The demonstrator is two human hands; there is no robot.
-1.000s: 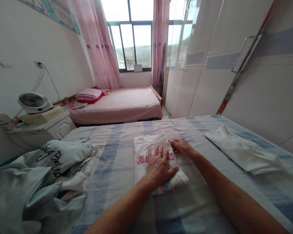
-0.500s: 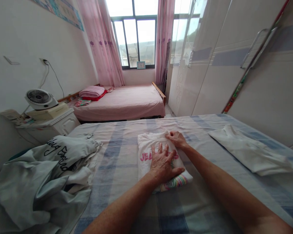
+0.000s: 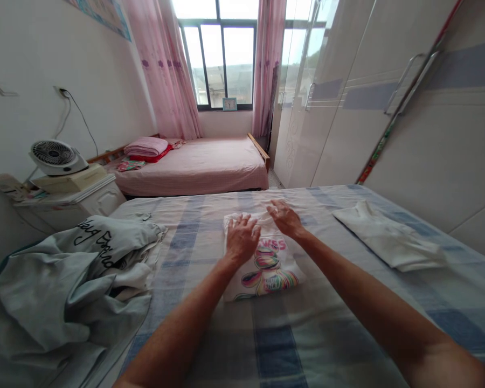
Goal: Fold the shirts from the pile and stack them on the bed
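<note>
Lying palm-down on the upper left of the folded white T-shirt (image 3: 269,272), the left hand (image 3: 241,237) has its fingers spread and grips nothing, seemingly to flatten the fabric; the right hand (image 3: 286,217) is over the upper right corner, fingers loosely extended, perhaps to even that edge, though contact is hard to tell; the shirt lies print-up on the checked bedspread (image 3: 327,328), between a grey-green garment (image 3: 36,302) and a folded white garment (image 3: 392,237), both set apart, likely for working room.
</note>
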